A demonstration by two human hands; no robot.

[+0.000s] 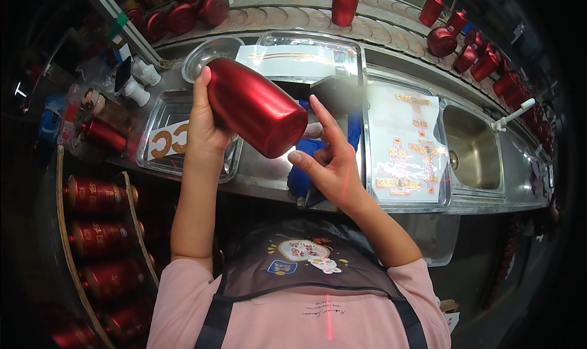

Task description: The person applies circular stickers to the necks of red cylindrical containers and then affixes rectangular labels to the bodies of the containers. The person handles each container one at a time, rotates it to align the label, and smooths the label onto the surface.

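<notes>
My left hand grips a glossy metallic-red bottle by its side. The bottle is tilted, its flat base facing down and to the right; its neck is not visible. Just right of the base, my right hand has its thumb and index finger spread and the other fingers curled. The thumb tip is close to the base, and I cannot tell whether it touches. Behind them, blue cloth covers part of a stand. To the left, a clear tray contains a white sheet with gold C-shaped decals.
A decal sheet lies in a right-hand tray beside a steel sink. Behind are a metal bowl and another tray. Red bottles stand on a conveyor; decorated bottles lie racked lower left.
</notes>
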